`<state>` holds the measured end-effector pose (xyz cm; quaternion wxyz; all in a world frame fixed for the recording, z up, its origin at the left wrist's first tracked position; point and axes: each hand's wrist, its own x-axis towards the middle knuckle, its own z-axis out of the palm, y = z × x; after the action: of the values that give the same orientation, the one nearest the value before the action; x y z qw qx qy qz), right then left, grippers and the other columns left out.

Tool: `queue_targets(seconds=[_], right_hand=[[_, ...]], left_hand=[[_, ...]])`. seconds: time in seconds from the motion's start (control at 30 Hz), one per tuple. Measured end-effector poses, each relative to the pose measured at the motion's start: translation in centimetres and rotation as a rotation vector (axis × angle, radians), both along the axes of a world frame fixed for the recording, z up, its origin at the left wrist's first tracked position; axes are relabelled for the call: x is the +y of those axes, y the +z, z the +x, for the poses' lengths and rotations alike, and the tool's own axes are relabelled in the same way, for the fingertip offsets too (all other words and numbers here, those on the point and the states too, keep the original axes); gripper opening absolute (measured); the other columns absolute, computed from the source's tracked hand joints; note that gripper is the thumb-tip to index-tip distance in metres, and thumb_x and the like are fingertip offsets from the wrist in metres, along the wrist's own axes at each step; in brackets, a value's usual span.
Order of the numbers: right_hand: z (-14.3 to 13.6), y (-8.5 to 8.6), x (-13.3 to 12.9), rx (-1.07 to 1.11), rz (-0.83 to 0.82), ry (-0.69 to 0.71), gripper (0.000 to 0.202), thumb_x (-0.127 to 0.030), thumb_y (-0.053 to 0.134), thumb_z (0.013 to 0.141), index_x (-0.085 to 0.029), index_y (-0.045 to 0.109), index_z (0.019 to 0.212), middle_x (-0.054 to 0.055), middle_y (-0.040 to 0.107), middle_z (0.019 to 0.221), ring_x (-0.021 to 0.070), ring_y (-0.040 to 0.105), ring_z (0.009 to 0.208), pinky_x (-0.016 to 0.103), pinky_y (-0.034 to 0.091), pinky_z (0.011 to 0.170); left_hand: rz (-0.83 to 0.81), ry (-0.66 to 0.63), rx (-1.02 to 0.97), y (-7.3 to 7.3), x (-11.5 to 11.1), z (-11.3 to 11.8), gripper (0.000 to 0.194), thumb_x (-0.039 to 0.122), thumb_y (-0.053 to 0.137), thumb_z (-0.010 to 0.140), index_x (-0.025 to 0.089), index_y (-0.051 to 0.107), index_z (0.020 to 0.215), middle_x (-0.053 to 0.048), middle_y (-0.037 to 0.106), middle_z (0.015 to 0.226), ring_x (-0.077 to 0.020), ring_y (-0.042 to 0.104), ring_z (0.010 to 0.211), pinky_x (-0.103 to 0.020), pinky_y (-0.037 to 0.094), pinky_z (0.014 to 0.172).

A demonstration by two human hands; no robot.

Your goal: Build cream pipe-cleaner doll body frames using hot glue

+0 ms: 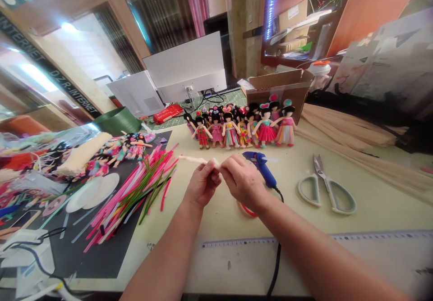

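My left hand (204, 181) and my right hand (244, 181) meet over the middle of the table, fingers pinched together. Between them they hold a cream pipe cleaner (192, 158), whose free end sticks out to the left. The fingertips hide the part being gripped. Just right of my right hand lies a blue glue gun (264, 166), its black cord running down toward the table's front edge. A red ring-shaped thing (248, 211) is partly covered by my right wrist. Behind my hands stand several pipe-cleaner dolls (231, 132) in colourful skirts.
A pile of pink, red and green pipe cleaners (135, 188) lies to the left, near white plates (98, 193). Scissors (323, 186) rest on the right. Cream pipe cleaners (352, 129) are bundled farther back. A ruler strip (243, 243) crosses the front; a cardboard box (280, 84) stands behind the dolls.
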<state>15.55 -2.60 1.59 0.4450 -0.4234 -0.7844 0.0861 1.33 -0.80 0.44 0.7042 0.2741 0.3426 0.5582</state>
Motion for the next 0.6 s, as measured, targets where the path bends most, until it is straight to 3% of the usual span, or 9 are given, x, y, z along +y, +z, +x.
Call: queue_targets(seconds=[0.3, 0.4, 0.5, 0.6], right_hand=[[-0.1, 0.4, 0.1, 0.172, -0.125, -0.034, 0.019, -0.026, 0.047, 0.091, -0.022, 0.046, 0.073, 0.002, 0.052, 0.073, 0.0146, 0.046, 0.066, 0.028, 0.033, 0.060], [-0.1, 1.0, 0.2, 0.316, -0.357, 0.009, 0.024, -0.032, 0.049, 0.090, -0.022, 0.045, 0.069, -0.001, 0.051, 0.065, 0.0138, 0.047, 0.061, 0.027, 0.034, 0.058], [-0.1, 1.3, 0.4, 0.574, -0.691, 0.130, 0.023, -0.033, 0.050, 0.087, -0.021, 0.046, 0.068, -0.003, 0.050, 0.061, 0.0120, 0.048, 0.054, 0.027, 0.037, 0.054], [0.0, 1.1, 0.6, 0.797, -0.902, 0.255, 0.022, -0.033, 0.056, 0.082, -0.020, 0.047, 0.067, -0.004, 0.051, 0.060, 0.0097, 0.046, 0.051, 0.026, 0.037, 0.052]], left_hand=[[0.138, 0.108, 0.180, 0.2, 0.0, -0.6, 0.031, 0.034, 0.083, 0.063, 0.014, 0.064, 0.076, 0.000, 0.063, 0.067, -0.0061, 0.054, 0.057, -0.020, 0.044, 0.057], [0.222, 0.131, 0.261, 0.3, 0.0, -0.8, 0.028, 0.034, 0.082, 0.065, 0.014, 0.066, 0.075, -0.001, 0.065, 0.067, -0.0079, 0.056, 0.058, -0.022, 0.044, 0.057], [0.292, 0.141, 0.332, 0.5, -0.1, -0.8, 0.027, 0.034, 0.081, 0.065, 0.014, 0.067, 0.075, -0.002, 0.065, 0.065, -0.0090, 0.055, 0.057, -0.023, 0.043, 0.057], [0.342, 0.146, 0.388, 0.7, -0.1, -0.8, 0.027, 0.035, 0.082, 0.065, 0.014, 0.068, 0.074, -0.002, 0.064, 0.064, -0.0097, 0.055, 0.058, -0.024, 0.043, 0.058]])
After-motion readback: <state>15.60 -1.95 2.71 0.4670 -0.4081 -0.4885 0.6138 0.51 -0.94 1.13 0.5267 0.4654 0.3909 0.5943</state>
